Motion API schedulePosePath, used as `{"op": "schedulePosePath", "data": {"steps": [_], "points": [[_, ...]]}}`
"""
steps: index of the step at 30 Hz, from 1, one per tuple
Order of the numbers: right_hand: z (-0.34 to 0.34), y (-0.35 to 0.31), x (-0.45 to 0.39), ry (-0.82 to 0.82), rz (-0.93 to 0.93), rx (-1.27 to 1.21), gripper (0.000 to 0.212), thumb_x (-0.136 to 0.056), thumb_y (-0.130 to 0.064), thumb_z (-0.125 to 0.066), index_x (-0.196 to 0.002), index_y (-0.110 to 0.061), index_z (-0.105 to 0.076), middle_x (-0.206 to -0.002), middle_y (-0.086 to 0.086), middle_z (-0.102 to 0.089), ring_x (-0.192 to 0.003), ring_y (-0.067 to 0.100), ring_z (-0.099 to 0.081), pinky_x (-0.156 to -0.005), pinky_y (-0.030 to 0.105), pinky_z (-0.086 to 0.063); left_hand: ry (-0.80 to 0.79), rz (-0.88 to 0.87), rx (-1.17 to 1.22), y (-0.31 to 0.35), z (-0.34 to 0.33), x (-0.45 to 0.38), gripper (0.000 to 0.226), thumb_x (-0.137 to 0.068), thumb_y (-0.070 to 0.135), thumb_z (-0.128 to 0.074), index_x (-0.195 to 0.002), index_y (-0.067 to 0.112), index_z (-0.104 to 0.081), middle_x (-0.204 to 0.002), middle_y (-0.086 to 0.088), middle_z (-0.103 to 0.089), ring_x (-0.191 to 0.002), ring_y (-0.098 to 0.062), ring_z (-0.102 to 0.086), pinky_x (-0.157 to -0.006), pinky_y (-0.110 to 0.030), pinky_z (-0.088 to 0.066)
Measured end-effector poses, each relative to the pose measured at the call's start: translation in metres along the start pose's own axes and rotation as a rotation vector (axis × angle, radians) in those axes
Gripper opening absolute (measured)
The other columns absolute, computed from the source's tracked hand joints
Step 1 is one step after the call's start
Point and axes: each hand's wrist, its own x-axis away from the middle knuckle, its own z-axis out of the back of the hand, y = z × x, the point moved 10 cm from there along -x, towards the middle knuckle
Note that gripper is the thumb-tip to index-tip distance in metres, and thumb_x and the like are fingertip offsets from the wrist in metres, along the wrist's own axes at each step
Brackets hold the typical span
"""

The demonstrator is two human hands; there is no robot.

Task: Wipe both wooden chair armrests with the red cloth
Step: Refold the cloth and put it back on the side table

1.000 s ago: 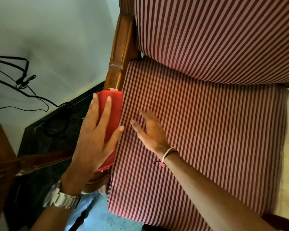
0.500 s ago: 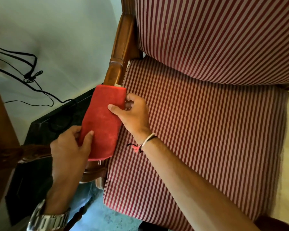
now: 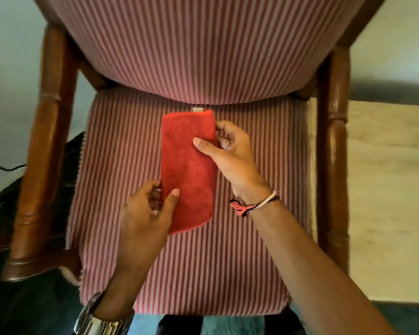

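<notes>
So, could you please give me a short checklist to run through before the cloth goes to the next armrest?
1. Cloth held by both hands, left hand and right hand: ok.
2. Cloth folded flat: ok.
3. Right armrest clear of objects: ok.
4. Left armrest wiped clean: cannot tell.
5. Cloth on an armrest: not ok, it is over the seat.

Striped seat cushion [image 3: 240, 250]: red cloth [image 3: 188, 170] over its centre, possibly resting on it, white tag toward the backrest [image 3: 191, 49].
</notes>
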Motion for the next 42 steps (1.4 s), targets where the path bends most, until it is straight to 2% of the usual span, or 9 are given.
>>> {"op": "schedulePosePath", "data": {"steps": [14,17,21,26,33,35,37,39,42], "points": [[0.283,-0.059,0.073,0.257,0.074,-0.053,0.032,-0.087,-0.007,-0.078,-0.116,-0.012,-0.065,-0.101,0.005,-0.079,-0.085,0.008,-0.078,-0.07,0.021,-0.061,-0.32,0.0,0.245,0.12,-0.221,0.109,0.015,-0.084,0.041,-0.068,-0.098,0.035,-0.066,-0.087,0.015,-0.075,-0.081,-0.004,-0.074,-0.064,-0.026,-0.061],[0.33,-0.047,0.077,0.253,0.006,-0.043,0.035,-0.088,-0.008,-0.077,-0.121,-0.01,-0.065,-0.103,0.007,-0.079,-0.086,0.01,-0.077,-0.07,0.02,-0.061,-0.353,0.074,0.274,0.124,-0.265,0.129,0.018,-0.089,0.029,-0.069,-0.106,0.032,-0.064,-0.095,0.007,-0.075,-0.09,-0.013,-0.075,-0.078,-0.043,-0.065],[0.386,-0.025,0.069,0.204,-0.056,0.018,0.029,-0.091,-0.001,-0.071,-0.116,-0.014,-0.068,-0.1,0.007,-0.077,-0.088,0.011,-0.073,-0.069,0.017,-0.057,-0.405,0.102,0.264,0.126,-0.329,0.153,0.056,-0.091,0.019,-0.069,-0.138,0.037,-0.046,-0.105,-0.003,-0.071,-0.096,-0.018,-0.074,-0.083,-0.049,-0.064],[0.426,0.026,0.043,0.145,-0.13,0.137,0.028,-0.094,0.003,-0.065,-0.108,-0.022,-0.068,-0.099,0.004,-0.071,-0.086,0.011,-0.067,-0.069,0.017,-0.057,-0.353,-0.018,0.078,0.114,-0.386,0.158,0.062,-0.096,0.007,-0.061,-0.148,0.033,-0.042,-0.117,-0.008,-0.065,-0.095,-0.023,-0.07,-0.087,-0.046,-0.062],[0.457,0.102,0.009,0.136,-0.237,0.311,0.038,-0.093,0.008,-0.063,-0.129,-0.003,-0.063,-0.122,0.023,-0.07,-0.105,0.03,-0.068,-0.102,0.051,-0.055,-0.332,-0.095,-0.314,0.075,-0.452,0.135,0.06,-0.1,0.008,-0.053,-0.155,0.025,-0.036,-0.124,-0.01,-0.051,-0.104,-0.016,-0.054,-0.097,-0.023,-0.047],[0.466,0.116,0.005,0.173,-0.249,0.359,0.039,-0.09,0.008,-0.068,-0.127,-0.002,-0.063,-0.123,0.02,-0.071,-0.106,0.031,-0.07,-0.1,0.046,-0.057,-0.324,-0.11,-0.403,0.066,-0.459,0.129,0.061,-0.1,0.008,-0.051,-0.155,0.026,-0.034,-0.119,-0.004,-0.045,-0.098,-0.01,-0.049,-0.087,-0.013,-0.039],[0.474,0.123,0.004,0.198,-0.237,0.434,0.04,-0.088,0.003,-0.073,-0.125,-0.006,-0.063,-0.119,0.016,-0.073,-0.087,0.019,-0.071,-0.083,0.022,-0.059,-0.322,-0.124,-0.471,0.061,-0.465,0.126,0.061,-0.101,0.009,-0.05,-0.156,0.027,-0.031,-0.117,-0.002,-0.042,-0.091,-0.008,-0.05,-0.077,-0.008,-0.04],[0.473,0.119,0.008,0.199,-0.17,0.542,0.042,-0.088,-0.003,-0.074,-0.127,-0.011,-0.06,-0.115,0.012,-0.073,-0.078,0.011,-0.066,-0.071,0.013,-0.054,-0.33,-0.131,-0.546,0.058,-0.467,0.128,0.06,-0.103,0.014,-0.047,-0.158,0.03,-0.026,-0.12,-0.003,-0.042,-0.088,-0.01,-0.054,-0.078,-0.014,-0.05],[0.465,0.105,0.017,0.202,-0.024,0.81,0.043,-0.091,-0.017,-0.072,-0.13,-0.017,-0.053,-0.115,0.006,-0.068,-0.098,0.021,-0.066,-0.081,0.038,-0.057,-0.335,-0.123,-0.648,0.058,-0.468,0.132,0.06,-0.105,0.021,-0.043,-0.159,0.032,-0.02,-0.123,-0.004,-0.046,-0.092,-0.014,-0.059,-0.082,-0.031,-0.06]]}}
